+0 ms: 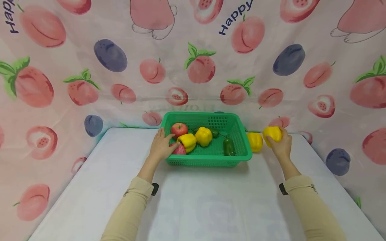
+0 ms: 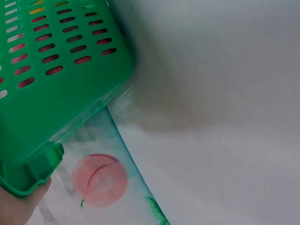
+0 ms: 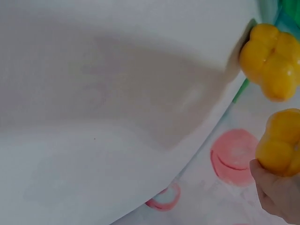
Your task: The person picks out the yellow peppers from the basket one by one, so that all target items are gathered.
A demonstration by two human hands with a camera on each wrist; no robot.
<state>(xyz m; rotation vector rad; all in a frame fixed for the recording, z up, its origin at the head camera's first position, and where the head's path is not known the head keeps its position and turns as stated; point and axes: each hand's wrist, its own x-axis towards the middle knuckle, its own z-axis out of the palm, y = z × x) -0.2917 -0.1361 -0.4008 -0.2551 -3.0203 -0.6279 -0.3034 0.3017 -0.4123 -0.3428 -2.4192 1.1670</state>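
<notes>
On the table stands a green plastic basket (image 1: 205, 161), and my left hand (image 1: 161, 145) holds its left rim. In the left wrist view, part of that hand (image 2: 21, 204) shows at the rim's corner. My right hand (image 1: 281, 144) grips a yellow bell pepper (image 1: 272, 135) to the right of the basket; the right wrist view shows the same bell pepper (image 3: 279, 143) above the fingertips. Another yellow bell pepper (image 1: 255, 142) lies against the basket's right side. Inside are a red apple (image 1: 179, 130), two yellow bell peppers (image 1: 204, 136) and a pinkish-red item (image 1: 179, 150) partly covered by my left hand.
Dark green peppers (image 1: 229, 147) lie in the right and back parts of the basket. The white table (image 1: 199, 201) extends toward me. A fruit-printed cloth (image 1: 172, 80) hangs behind the table and along its sides.
</notes>
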